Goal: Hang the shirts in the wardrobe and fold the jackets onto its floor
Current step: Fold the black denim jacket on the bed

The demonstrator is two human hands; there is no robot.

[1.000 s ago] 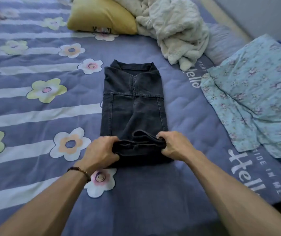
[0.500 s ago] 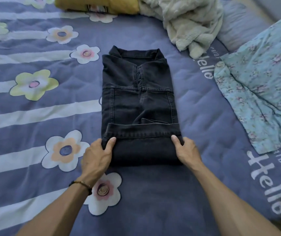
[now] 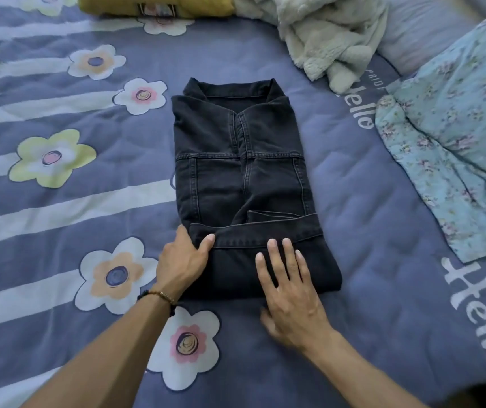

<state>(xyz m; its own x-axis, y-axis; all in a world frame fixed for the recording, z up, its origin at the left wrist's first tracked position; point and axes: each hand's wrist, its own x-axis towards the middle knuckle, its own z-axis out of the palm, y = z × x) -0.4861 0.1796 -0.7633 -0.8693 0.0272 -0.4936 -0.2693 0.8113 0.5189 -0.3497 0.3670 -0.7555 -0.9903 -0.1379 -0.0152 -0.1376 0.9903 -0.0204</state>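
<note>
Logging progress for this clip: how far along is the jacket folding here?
Done: black jacket has its sides folded in and hem turned up. In hand: left hand holds the fold's edge, right hand lies flat on it. Left: the remaining folds, moving it off the bed; no wardrobe in view.

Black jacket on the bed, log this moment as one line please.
black jacket: hem folded up, on bed | left hand: grips fold's left edge | right hand: flat on fold | stage: folding
</note>
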